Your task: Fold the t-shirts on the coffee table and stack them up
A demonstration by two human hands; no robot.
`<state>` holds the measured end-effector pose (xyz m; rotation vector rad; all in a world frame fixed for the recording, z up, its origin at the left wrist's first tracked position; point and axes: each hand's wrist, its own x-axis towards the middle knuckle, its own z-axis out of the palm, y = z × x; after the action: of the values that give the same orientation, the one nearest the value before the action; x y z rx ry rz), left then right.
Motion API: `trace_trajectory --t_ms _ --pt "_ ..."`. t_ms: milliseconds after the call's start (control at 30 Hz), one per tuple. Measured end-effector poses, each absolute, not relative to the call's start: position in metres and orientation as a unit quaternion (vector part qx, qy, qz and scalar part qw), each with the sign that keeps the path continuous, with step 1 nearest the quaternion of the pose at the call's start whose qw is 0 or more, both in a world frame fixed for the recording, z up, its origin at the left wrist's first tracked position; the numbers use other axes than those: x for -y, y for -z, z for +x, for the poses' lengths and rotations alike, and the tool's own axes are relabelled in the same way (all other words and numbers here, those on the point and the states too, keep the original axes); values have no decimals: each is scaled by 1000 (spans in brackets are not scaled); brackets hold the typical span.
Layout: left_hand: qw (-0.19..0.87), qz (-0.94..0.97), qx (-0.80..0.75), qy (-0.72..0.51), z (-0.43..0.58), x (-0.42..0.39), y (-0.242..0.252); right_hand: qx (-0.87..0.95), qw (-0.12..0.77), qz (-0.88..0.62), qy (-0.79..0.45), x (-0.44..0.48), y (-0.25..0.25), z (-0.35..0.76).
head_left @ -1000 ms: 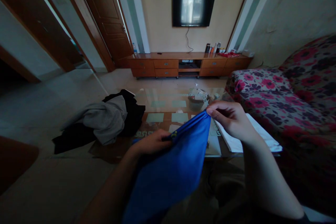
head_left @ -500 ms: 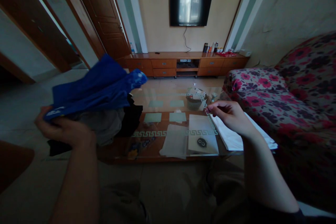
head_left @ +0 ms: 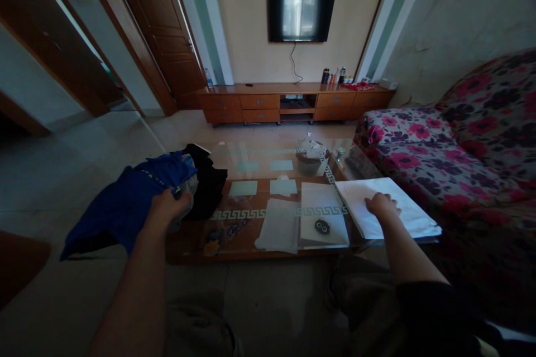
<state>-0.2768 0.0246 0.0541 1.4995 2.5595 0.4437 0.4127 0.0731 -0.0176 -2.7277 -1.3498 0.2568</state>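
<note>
Blue cloth [head_left: 113, 198] is spread over a pile of dark and grey clothes at the left end of the glass table. My left hand [head_left: 165, 209] is closed on the near right part of the blue cloth, beside some grey fabric. Black clothing [head_left: 207, 187] shows just right of it. A folded white cloth [head_left: 402, 220] lies flat at the table's right end. My right hand [head_left: 383, 206] rests on it with the fingers apart, holding nothing that shows.
The glass table [head_left: 251, 228] has papers, a dark oval object [head_left: 322, 227] and a basket [head_left: 310, 159] seen on or through it. A flowered sofa [head_left: 452, 162] stands at the right. Beyond are a wooden cabinet [head_left: 259, 102] and a television [head_left: 301, 14].
The blue cloth, raised in my left hand before, has come down onto the pile. My left hand has moved right. My right hand has lowered onto the white cloth and its fingers have opened.
</note>
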Motion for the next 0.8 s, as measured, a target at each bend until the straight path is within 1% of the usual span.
trace_trajectory --t_ms 100,200,500,600,700,733,767,800 --pt "95 447 -885 -90 -265 -16 -62 429 44 -901 -51 -70 42 415" --pt "92 451 -884 -79 -256 -8 -66 442 54 -895 -15 -70 50 418" --pt "52 539 -832 -122 -244 -10 -62 391 110 -913 -27 -77 32 428" --pt "19 564 -811 -151 -235 -12 -62 387 127 -913 -15 -81 11 420" --pt "6 582 -789 -195 -221 -14 -68 464 165 -870 -25 -82 -35 402" --pt "12 586 -782 -213 -215 -15 -71 522 200 -828 -39 -79 -55 393" --pt "23 589 -774 -231 -208 -16 -74 584 254 -769 -53 -74 -79 383" --pt "41 592 -765 -251 -202 -16 -77 630 331 -700 -59 -65 -103 373"
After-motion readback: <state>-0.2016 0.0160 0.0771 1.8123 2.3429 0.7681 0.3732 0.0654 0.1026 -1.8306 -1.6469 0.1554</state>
